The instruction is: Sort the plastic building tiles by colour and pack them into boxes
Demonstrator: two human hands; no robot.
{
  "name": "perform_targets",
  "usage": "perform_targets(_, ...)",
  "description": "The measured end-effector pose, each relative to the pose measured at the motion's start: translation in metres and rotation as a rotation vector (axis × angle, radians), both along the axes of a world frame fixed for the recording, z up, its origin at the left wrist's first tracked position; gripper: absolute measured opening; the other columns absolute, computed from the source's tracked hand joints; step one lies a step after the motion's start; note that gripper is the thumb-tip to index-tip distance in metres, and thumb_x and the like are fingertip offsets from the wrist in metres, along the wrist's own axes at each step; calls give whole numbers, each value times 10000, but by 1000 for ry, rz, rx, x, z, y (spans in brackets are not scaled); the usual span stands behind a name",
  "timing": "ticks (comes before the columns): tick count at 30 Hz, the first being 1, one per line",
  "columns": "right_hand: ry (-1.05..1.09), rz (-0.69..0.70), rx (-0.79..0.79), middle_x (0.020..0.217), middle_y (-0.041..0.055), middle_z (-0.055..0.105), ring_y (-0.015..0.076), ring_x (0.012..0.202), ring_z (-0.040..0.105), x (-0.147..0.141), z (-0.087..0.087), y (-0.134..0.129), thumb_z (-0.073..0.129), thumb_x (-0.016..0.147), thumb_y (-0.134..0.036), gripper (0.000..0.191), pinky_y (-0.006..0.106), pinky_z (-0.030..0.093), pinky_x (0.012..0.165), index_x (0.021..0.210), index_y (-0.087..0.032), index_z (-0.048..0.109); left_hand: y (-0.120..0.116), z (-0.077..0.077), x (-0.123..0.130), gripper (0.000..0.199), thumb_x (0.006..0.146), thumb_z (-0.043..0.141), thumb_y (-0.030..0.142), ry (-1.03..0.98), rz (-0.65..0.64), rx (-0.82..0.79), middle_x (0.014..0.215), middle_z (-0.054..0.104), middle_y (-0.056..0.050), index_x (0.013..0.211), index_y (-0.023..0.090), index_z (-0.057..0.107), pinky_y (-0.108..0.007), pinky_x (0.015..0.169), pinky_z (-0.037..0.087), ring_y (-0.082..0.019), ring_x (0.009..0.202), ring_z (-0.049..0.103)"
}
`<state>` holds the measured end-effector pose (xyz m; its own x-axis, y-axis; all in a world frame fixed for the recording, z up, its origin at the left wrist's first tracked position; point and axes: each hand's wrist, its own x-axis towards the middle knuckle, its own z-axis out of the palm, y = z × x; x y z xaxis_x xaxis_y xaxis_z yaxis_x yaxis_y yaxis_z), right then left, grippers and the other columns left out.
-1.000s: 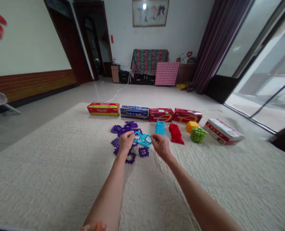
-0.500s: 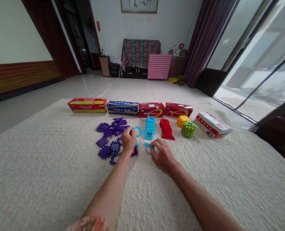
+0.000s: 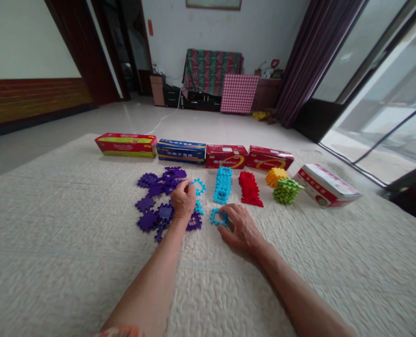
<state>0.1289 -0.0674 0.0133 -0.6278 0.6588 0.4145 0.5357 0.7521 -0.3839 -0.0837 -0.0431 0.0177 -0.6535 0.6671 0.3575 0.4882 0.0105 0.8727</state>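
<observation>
Left hand [image 3: 183, 201] pinching a light-blue ring [image 3: 204, 188], right hand [image 3: 243, 229] half-open at a square light-blue frame [image 3: 213, 217], grip unclear

Loose pieces [image 3: 147, 220] lie left of our left fingers [image 3: 182, 187]; one frame [image 3: 213, 217] sits at our right fingers [image 3: 232, 208]; stacks [image 3: 223, 185] stand beyond and rightward of those, boxes [image 3: 181, 153] lined up farther beyond, all on our blanket [image 3: 70, 234].
</observation>
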Motion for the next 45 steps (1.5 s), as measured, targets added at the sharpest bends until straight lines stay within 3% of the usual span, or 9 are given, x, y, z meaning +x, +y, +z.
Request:
perform_targets(5, 163, -111, 124, 1210, 121, 582, 254, 1106, 545, -3, -5, 12, 598, 810, -219, 370, 419, 438, 951, 1176, -205, 545, -1, 0, 9, 284, 796, 511, 191, 146, -10, 74, 907, 738, -103, 950, 130, 741, -285, 819, 493, -203, 821, 662)
perform_targets(10, 83, -154, 246, 1207, 126, 601, 285, 1115, 534, -6, -1, 32, 621, 780, -201, 389, 444, 416, 947, 1166, -189, 569, -3, 2, 15, 275, 826, 502, 196, 180, -95, 103, 917, 734, -106, 960, 137, 734, -287, 828, 491, -206, 844, 662)
perform_targets(17, 53, -153, 235, 1235, 115, 596, 277, 1144, 520, -5, -8, 45, 615, 793, -218, 405, 437, 397, 967, 1194, -201, 561, 0, -1, 17, 244, 832, 521, 177, 128, -215, 117, 970, 736, -83, 972, 163, 721, -271, 855, 490, -185, 865, 664)
perform_targets(29, 119, -159, 255, 1302, 151, 538, 306, 1213, 492, -8, -10, 46, 622, 778, -241, 520, 489, 414, 985, 1280, -202, 494, 2, -5, 25, 245, 809, 549, 165, 115, -372, 94, 964, 734, -86, 992, 167, 712, -258, 750, 516, -171, 783, 667)
perform_targets(35, 226, -98, 237, 1328, 142, 541, 298, 1242, 493, -10, -4, 40, 608, 830, -290, 592, 504, 414, 1016, 1381, -233, 398, 2, -3, 33, 250, 801, 583, 206, -183, -564, 58, 767, 707, -40, 1022, 163, 692, -245, 638, 510, -156, 663, 665)
perform_targets(40, 268, -23, 236, 1336, 135, 552, 284, 1246, 507, -10, -4, 40, 600, 855, -277, 597, 491, 423, 1028, 1406, -235, 373, 2, 1, 35, 357, 769, 637, 249, -502, -756, 13, 787, 703, -30, 1111, 147, 650, -237, 616, 511, -144, 668, 658)
perform_targets(45, 322, 31, 194, 1333, 116, 563, 272, 1190, 565, -13, -3, 36, 596, 851, -270, 603, 455, 469, 985, 1409, -259, 369, -3, 6, 37, 429, 754, 678, 306, -608, -904, -21, 777, 696, -18, 1154, 155, 640, -256, 664, 522, -136, 669, 657)
